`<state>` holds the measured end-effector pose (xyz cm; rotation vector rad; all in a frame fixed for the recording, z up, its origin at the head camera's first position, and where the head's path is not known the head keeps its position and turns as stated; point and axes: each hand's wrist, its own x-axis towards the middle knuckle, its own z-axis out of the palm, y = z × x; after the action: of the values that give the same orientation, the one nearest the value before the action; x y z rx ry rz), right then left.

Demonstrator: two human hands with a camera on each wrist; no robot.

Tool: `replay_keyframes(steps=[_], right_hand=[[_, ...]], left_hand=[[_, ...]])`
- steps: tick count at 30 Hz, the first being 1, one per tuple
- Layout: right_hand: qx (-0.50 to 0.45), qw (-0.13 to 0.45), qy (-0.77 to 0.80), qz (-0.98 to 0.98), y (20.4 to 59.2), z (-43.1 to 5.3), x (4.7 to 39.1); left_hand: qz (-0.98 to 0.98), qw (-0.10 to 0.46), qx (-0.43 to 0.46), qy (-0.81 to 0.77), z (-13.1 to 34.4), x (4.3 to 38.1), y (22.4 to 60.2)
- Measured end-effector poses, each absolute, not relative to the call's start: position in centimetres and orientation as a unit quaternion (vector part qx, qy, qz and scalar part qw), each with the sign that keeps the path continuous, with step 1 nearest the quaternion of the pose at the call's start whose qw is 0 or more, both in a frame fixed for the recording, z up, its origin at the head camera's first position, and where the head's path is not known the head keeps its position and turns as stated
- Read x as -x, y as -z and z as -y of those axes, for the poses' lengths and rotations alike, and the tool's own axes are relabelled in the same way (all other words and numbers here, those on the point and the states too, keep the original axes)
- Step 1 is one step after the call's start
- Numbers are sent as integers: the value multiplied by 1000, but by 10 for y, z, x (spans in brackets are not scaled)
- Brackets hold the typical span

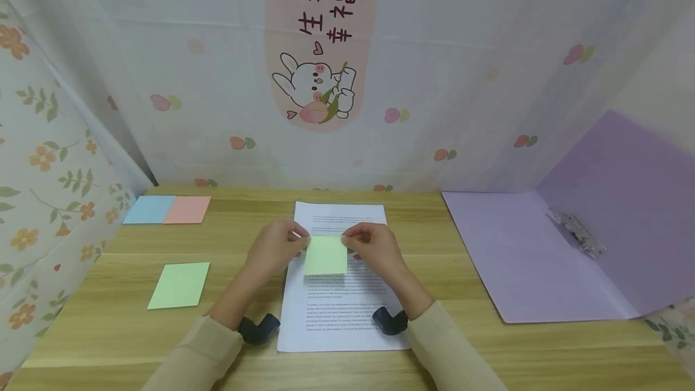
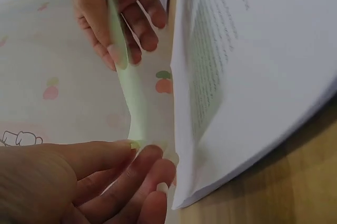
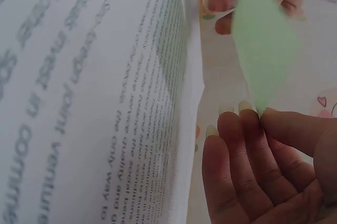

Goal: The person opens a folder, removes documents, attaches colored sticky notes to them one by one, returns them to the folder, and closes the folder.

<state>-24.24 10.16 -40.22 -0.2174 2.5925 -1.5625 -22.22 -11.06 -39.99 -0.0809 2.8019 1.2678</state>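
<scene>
Pinching a green note, left fingers and right fingers partly hide pages left of a folder.

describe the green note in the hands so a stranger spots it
On the wooden table, find the printed pages in the middle. Above them, the left hand and right hand pinch the green note by its far corners. Unlike the green square lying at the left, it is held up.

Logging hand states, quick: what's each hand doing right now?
Left hand: holding a light-green note, pinched near one corner.
Right hand: holding the same light-green note, pinched near another corner.
</scene>
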Motion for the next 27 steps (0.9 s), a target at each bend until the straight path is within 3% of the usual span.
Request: replay_keyframes(steps=[12, 27], right_hand=[[103, 57, 473, -873, 410, -103, 246], [149, 93, 393, -903, 406, -98, 247]], left_hand=[[-921, 1, 20, -389, 112, 221, 401], [-923, 14, 48, -381, 111, 222, 413]])
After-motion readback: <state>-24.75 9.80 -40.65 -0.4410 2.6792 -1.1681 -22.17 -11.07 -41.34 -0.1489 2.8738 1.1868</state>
